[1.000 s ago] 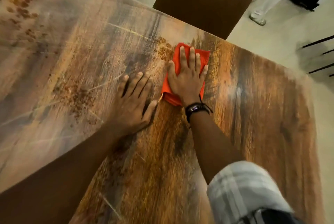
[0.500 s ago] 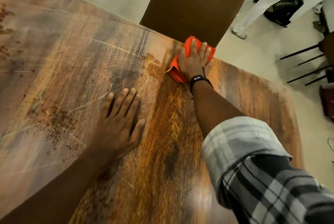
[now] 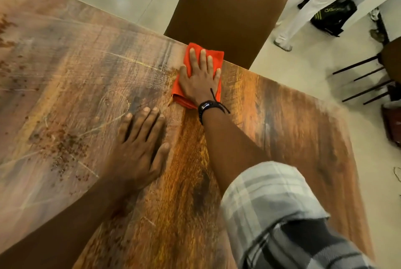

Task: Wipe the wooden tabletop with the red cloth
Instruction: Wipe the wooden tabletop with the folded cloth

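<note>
The folded red cloth lies on the wooden tabletop right at its far edge. My right hand presses flat on the cloth with fingers spread and straight; a black band circles the wrist. My left hand rests palm down on the wood nearer to me and to the left of the cloth, fingers straight, holding nothing. Reddish-brown crumbs are scattered on the tabletop left of my left hand.
A brown chair back stands just beyond the far table edge behind the cloth. A person in white trousers stands at the upper right beside a black bag. Dark chair legs show at the right over pale floor.
My right hand pushed the cloth away from me to the far table edge over the last second and now lies flatter on it. My left hand stayed planted on the wood.
</note>
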